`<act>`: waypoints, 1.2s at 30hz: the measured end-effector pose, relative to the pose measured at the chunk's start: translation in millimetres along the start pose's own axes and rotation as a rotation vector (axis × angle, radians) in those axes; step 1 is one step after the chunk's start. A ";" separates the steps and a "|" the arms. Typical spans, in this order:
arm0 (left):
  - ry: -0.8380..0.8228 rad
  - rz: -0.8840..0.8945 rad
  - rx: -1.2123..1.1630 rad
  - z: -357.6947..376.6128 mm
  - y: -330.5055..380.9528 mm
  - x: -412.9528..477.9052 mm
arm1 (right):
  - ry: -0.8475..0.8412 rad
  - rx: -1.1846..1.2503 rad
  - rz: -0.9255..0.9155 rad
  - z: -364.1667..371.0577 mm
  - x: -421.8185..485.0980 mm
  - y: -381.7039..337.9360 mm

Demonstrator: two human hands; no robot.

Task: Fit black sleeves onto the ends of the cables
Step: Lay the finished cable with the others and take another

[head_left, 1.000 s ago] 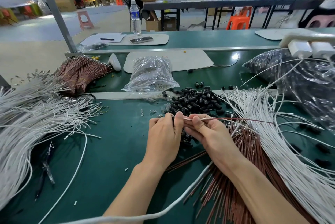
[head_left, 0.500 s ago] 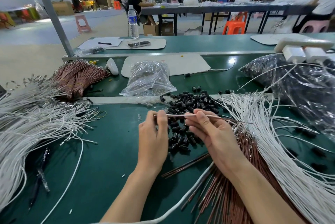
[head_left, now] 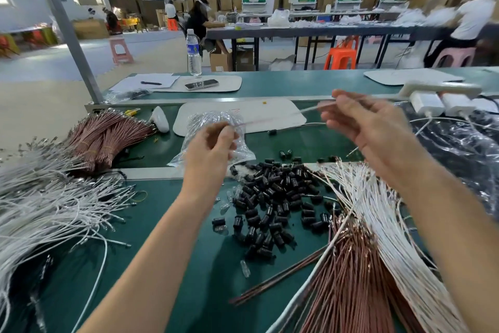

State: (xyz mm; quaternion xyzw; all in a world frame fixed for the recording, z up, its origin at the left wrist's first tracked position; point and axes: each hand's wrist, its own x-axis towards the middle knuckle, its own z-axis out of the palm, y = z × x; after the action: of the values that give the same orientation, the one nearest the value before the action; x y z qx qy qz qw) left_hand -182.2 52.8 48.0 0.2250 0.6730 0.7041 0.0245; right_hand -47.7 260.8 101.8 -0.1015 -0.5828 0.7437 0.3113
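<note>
A loose heap of black sleeves (head_left: 272, 197) lies on the green bench in front of me. Both my hands are raised above it, motion-blurred. My left hand (head_left: 210, 143) pinches one end of a thin cable (head_left: 272, 120) between thumb and fingertips. My right hand (head_left: 361, 122) holds the same cable farther along, its fingers loosely curled round the strand. The cable stretches between the two hands, pinkish at the left and white at the right. Whether a sleeve sits on the pinched end is hidden by my fingers.
White cables (head_left: 378, 219) and brown cables (head_left: 353, 278) fan out at right. A white cable pile (head_left: 46, 211) and bundled brown cables (head_left: 108, 138) lie left. A clear plastic bag (head_left: 216, 127) sits behind the sleeves. Chargers on a power strip (head_left: 437, 95), water bottle (head_left: 194, 52).
Both hands rose from just above the sleeve heap to well over the bench, carrying the cable up. The right hand moved right and away, so the cable now spans a wider gap.
</note>
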 end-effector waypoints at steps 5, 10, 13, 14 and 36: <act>-0.054 -0.057 0.097 62.9 -5.1 80.7 | 0.071 -0.150 0.142 -27.7 83.2 -5.0; -0.188 -0.398 0.177 104.6 -52.2 112.9 | 0.130 -0.294 0.504 -68.1 87.7 49.2; -0.191 -0.358 0.249 105.6 -67.1 110.6 | 0.158 -0.250 0.455 -82.2 81.1 65.5; -0.198 -0.312 0.250 103.6 -67.6 109.3 | 0.170 -0.222 0.416 -85.0 80.0 66.1; -1.206 0.024 1.385 92.3 7.7 -66.7 | 0.134 -0.313 0.255 -35.0 -26.3 64.3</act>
State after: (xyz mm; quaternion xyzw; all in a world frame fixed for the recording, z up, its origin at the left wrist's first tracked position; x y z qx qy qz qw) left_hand -88.0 116.1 35.8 0.5257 0.8154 -0.0930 0.2238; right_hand -31.3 265.5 26.0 -0.2709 -0.6515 0.6692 0.2330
